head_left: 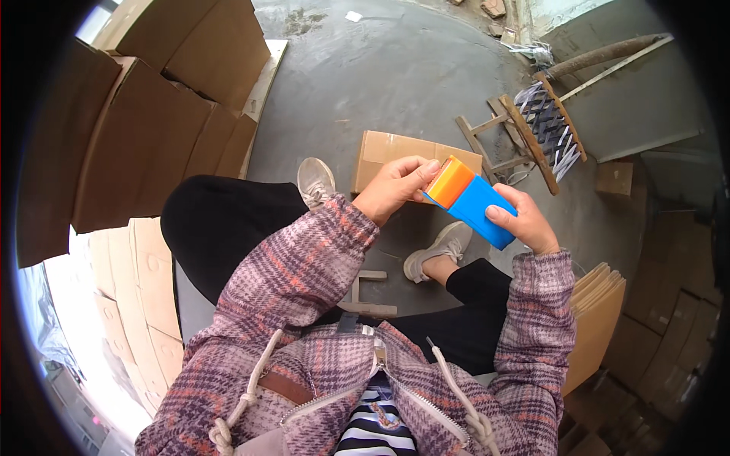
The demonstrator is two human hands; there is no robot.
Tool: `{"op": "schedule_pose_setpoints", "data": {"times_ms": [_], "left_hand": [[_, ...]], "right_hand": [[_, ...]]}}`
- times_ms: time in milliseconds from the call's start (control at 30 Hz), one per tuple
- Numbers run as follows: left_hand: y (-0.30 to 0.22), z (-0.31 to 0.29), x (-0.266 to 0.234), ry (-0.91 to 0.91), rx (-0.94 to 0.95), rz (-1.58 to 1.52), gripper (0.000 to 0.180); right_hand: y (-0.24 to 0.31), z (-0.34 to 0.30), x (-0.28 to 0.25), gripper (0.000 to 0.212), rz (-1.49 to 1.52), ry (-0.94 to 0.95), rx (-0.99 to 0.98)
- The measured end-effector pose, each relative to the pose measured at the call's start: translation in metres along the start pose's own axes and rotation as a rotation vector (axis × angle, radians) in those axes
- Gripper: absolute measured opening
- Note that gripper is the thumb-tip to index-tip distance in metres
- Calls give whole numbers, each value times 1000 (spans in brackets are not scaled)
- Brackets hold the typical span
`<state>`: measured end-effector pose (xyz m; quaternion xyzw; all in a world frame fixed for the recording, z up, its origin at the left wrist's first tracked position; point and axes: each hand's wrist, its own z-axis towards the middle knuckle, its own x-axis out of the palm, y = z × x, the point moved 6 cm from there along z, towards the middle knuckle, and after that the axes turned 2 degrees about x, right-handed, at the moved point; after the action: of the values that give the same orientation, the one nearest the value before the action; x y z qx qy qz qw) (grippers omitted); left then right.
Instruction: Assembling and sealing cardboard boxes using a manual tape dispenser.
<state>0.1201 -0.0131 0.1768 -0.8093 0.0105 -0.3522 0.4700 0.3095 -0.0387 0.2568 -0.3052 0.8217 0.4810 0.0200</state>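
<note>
Over the floor in front of me I hold a flat, box-shaped thing, blue with an orange end [476,208]; its exact kind does not show. My right hand [527,219] grips the blue part from the right, thumb on top. At the orange end, my left hand [394,185] is closed, thumb and fingers pinching the edge. A reddish, toothed-looking strip runs along that edge. Just beyond my hands a closed cardboard carton [414,147] lies on the floor, partly covered by my left hand and the box-shaped thing.
Tall stacks of brown cartons [144,144] rise on my left, with lighter cartons [137,281] nearer. A wooden stool with a woven seat [549,125] lies tipped over at the far right. Flattened cardboard [597,327] stands by my right arm. Grey concrete floor [365,76] stretches ahead.
</note>
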Motion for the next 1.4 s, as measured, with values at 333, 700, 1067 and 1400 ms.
{"op": "schedule_pose_setpoints", "data": {"times_ms": [333,700,1067,1400], "left_hand": [[1,-8,-3,41,47,-63,23],[-9,-18,15,145,70,-113,23],[16,-10,-4,7,68,-169,23],[1,-23,-70,-513,351,50,18]], "right_hand": [[-13,5,3,55,-12,51,6],[-21,-10,6,59,199,40,48],[2,7,1,57,-46,92,67],[49,59,9,60,-424,241,84]]}}
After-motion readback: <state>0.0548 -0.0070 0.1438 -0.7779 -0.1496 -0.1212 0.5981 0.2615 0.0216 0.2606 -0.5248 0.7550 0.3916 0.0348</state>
